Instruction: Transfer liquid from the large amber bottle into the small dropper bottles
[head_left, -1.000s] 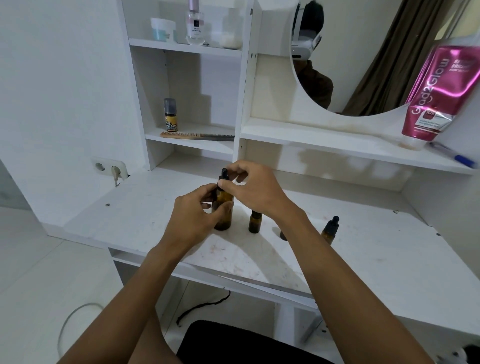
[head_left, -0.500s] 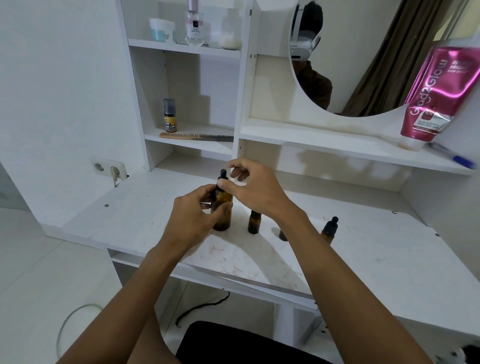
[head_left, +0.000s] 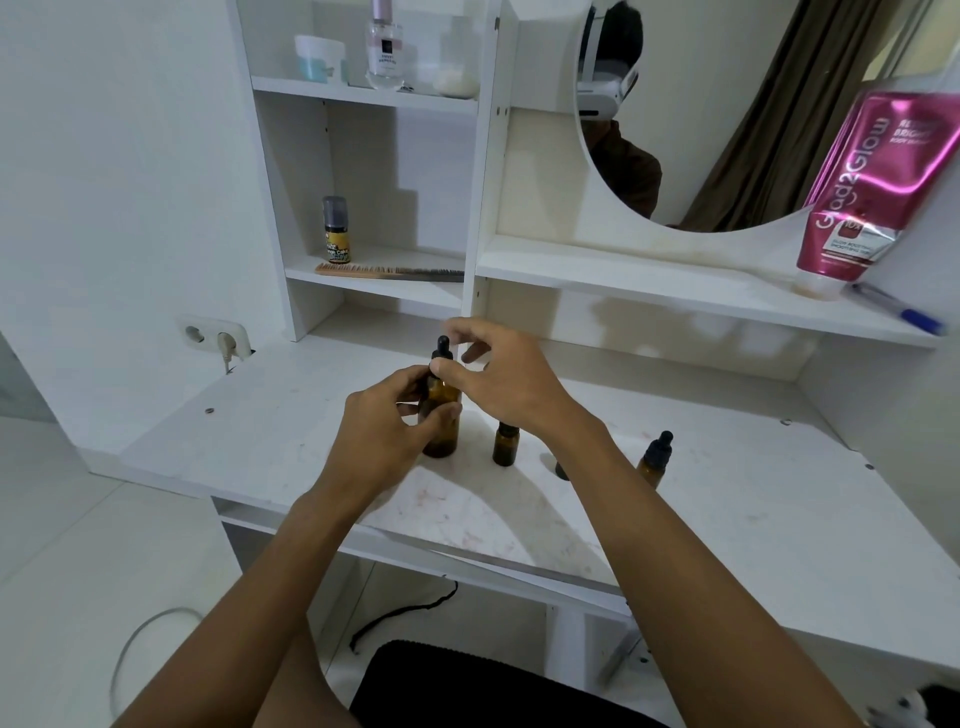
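Note:
The large amber bottle (head_left: 442, 431) stands upright on the white desk (head_left: 727, 499) with its black dropper cap (head_left: 442, 352) on top. My left hand (head_left: 384, 426) wraps around the bottle's body. The fingers of my right hand (head_left: 498, 379) pinch the dropper cap at the neck. A small amber bottle (head_left: 505, 444) without a cap stands just right of it. Another small bottle (head_left: 562, 470) is mostly hidden behind my right forearm. Further right stands a small dropper bottle (head_left: 655, 460) with its black cap on.
Shelves rise behind the desk: a comb (head_left: 387, 271) and a small yellow bottle (head_left: 336, 231) on the lower left shelf, jars above. A pink tube (head_left: 867, 192) and a pen (head_left: 898, 309) rest on the right shelf under a round mirror (head_left: 727, 104). A wall socket (head_left: 215, 338) sits left.
Both hands stay on the large bottle. My right fingers have shifted slightly around the dropper cap; the bottle has not moved.

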